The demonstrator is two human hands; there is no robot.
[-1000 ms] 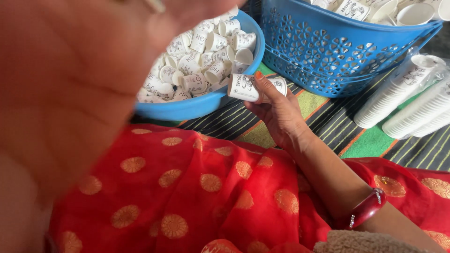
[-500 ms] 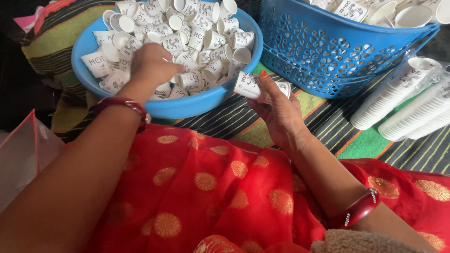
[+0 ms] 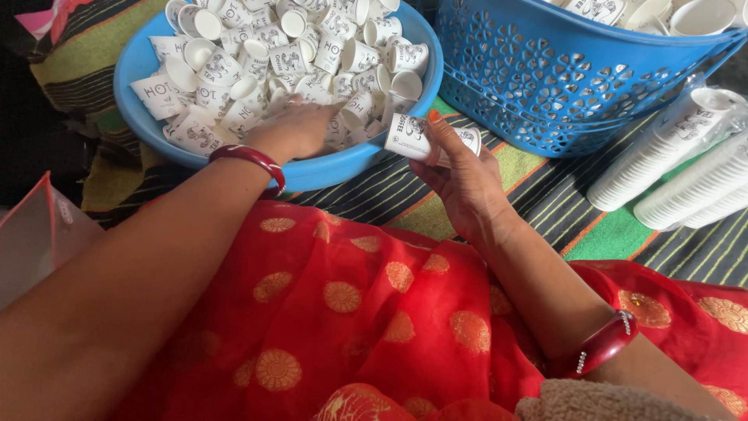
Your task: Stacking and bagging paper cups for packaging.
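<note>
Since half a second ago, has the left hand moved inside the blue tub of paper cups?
Yes. The left hand has slid toward the near right part of the blue tub, closer to the rim, and rests on the loose paper cups.

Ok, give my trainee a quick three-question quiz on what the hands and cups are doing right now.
1. True or false: the right hand holds a short stack of paper cups lying on its side.
2. Where is the left hand? A) in the blue tub among loose cups; B) in the blue basket; C) on the sleeved cup stacks.
3. What lies under the tub and basket?

Key: 1 true. 2 A. 3 a striped mat.
</note>
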